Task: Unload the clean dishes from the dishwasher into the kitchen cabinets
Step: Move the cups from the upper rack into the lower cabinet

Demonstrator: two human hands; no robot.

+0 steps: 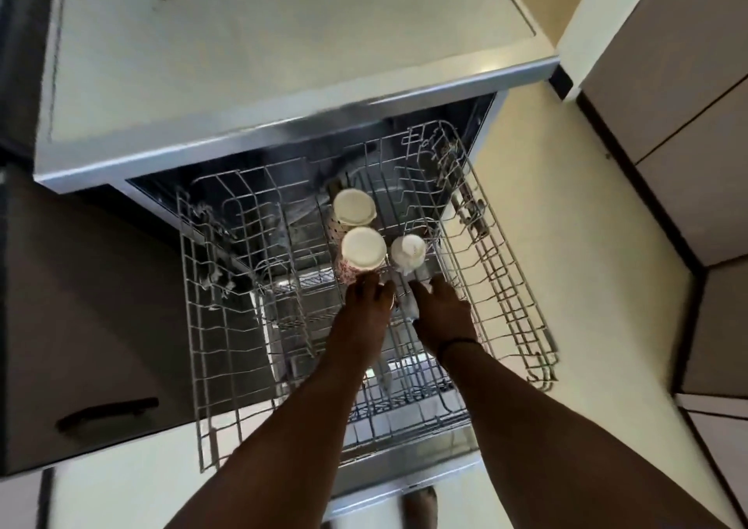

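The wire rack [210, 326] is pale grey metal. Two upturned cups show cream-white bases: the nearer cup [363, 250] has a white side speckled with small reddish marks, and the farther cup [353, 207] carries what seems a dark dotted pattern, though blur hides it. The small cup [408, 250] is plain white. The dishwasher top [259, 50] is off-white, edged silver. The floor [566, 220] is pale yellow. The cabinet door [81, 305] is dark brown with a black handle [107, 413].

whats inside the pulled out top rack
Three upside-down cups: far cup, near cup and a smaller white cup in the top rack. Both hands cover whatever lies nearer.
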